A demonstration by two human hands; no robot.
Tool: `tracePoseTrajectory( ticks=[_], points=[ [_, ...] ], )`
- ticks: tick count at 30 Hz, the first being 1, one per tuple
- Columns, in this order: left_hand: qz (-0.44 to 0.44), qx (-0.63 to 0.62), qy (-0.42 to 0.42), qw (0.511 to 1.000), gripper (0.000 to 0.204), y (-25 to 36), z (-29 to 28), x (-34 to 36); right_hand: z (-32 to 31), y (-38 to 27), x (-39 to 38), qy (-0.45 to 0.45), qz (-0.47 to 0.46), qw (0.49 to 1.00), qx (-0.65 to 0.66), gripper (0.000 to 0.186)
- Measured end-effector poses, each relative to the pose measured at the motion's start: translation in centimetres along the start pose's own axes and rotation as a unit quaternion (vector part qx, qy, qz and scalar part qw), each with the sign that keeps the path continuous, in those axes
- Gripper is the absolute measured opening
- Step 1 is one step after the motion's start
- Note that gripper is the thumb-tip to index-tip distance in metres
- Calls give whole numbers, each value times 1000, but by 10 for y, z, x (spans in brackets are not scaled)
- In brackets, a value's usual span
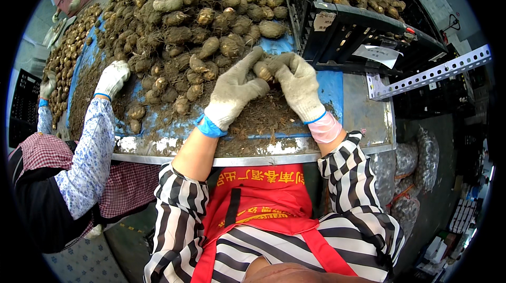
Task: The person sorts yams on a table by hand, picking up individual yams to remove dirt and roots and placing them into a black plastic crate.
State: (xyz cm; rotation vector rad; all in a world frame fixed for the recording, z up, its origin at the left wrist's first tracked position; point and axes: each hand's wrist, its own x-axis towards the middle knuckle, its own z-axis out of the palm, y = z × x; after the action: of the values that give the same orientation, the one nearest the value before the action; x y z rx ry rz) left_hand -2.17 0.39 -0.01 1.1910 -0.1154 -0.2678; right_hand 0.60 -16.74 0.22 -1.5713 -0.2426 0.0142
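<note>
1. Head view: well left of the grip, a co-worker's gloved hand (pixel 112 77) is at the edge of the heap of tubers (pixel 174 35). Reaching for the same piece could make the hands bump.
2. Beyond and left of the grip, that heap looks loosely piled; disturbing its near slope might send pieces rolling.
3. The left grip (pixel 237 88) curls around one hairy tuber (pixel 262 70), its glove coated in soil; that coating could let the piece slip.
4. The tuber sits between both hands, above the bench (pixel 363 117). An uneven pull might twist it free.
5. Just nearer than the grip lie loose soil and rootlets (pixel 263 119), where a dropped piece could pick up more dirt.
6. The right grip (pixel 300 85) pinches the tuber's right end, fingers narrowed on it; squeezing too hard might bruise it.
7. Right of the grip stands a black crate (pixel 358 22); swinging wide could knock knuckles against its corner.
</note>
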Motion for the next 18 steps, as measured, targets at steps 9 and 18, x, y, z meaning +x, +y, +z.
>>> tracePoseTrajectory(
  ticks=[9, 18],
  points=[
    [121, 155, 30, 980, 77, 9, 7, 0, -1, 1, 7, 63, -42, 993, -88, 20],
    [134, 386, 87, 908, 72, 7, 4, 1, 5, 8, 0, -60, -8, 990, -124, 31]
  ],
)
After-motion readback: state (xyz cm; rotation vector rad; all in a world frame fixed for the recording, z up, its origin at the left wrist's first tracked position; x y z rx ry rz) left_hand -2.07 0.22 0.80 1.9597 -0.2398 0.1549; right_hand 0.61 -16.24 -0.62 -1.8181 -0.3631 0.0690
